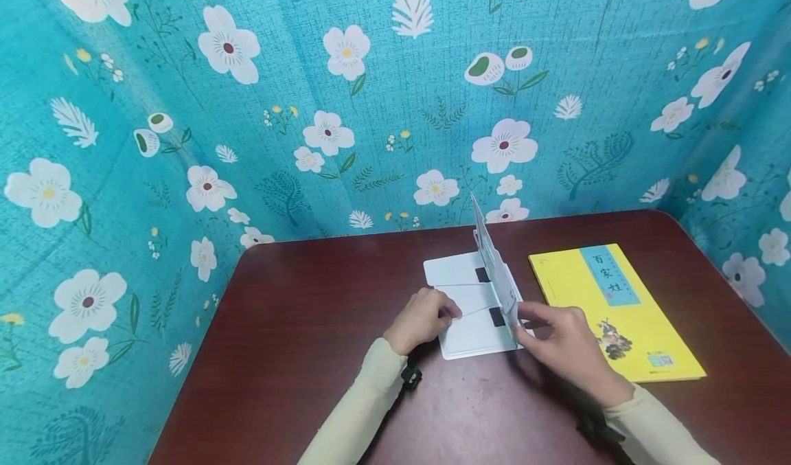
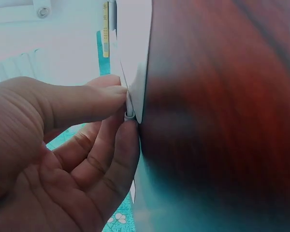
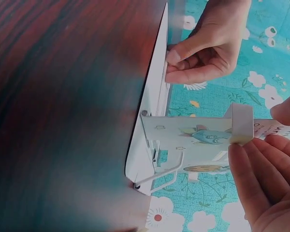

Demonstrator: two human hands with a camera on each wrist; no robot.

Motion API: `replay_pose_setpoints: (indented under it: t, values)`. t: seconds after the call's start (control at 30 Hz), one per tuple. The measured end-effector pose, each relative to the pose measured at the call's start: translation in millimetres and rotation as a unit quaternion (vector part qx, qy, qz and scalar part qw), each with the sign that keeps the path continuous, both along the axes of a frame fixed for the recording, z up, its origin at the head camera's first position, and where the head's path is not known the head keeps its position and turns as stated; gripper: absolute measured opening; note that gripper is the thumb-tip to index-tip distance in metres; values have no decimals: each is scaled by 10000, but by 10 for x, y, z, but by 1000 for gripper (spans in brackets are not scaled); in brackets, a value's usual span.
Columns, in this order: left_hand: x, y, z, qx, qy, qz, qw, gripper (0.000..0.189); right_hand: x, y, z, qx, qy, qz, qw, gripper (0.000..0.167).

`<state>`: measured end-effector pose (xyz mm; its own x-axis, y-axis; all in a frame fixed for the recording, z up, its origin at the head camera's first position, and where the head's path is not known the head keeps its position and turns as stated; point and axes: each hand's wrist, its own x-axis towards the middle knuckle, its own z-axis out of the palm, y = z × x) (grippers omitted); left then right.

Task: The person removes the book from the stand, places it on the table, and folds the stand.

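A white folding book stand lies on the table, its flat base [image 1: 472, 338] down and its printed panel [image 1: 491, 259] raised upright. My left hand [image 1: 423, 317] is over the left part of the base. In the left wrist view its thumb and fingers pinch a thin white wire [image 2: 129, 104] at the stand. With thumb and fingers, my right hand [image 1: 565, 345] holds the near edge of the raised panel, beside a white ledge [image 3: 242, 123]. Bent wire supports [image 3: 171, 174] show between panel and base in the right wrist view.
Right of the stand lies a yellow book [image 1: 575, 279] with a blue title block, close to my right hand. The dark red table [image 1: 309, 355] runs back to a teal flowered cloth [image 1: 383, 108] hanging behind and at both sides.
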<state>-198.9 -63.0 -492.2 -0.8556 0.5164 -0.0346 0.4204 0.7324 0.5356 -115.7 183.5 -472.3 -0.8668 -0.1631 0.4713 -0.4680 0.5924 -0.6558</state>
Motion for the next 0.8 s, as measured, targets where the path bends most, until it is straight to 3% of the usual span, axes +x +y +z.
replay_pose_setpoints:
  t: [0.3,0.47,0.6,0.73,0.8]
  values:
    - [-56,-76,18,447,-91,-111,9989,19,-26,-99,-19,592,722,-34,9956,32]
    - [-77,-160,126,1407,-638,71,9880,20,-23,-163,2,990,806,-41,9918,32]
    - [-77,-199,247,2577,-986,366,9605,21,-12,-193,11,1161,716,-39,9906,32]
    - [-78,-191,330,3762,-1393,523,9145,22,-1,-216,15,1298,803,18,9883,34]
    - [-77,-181,371,4117,-1505,587,8969,24,-2,-231,10,1303,909,81,9873,34]
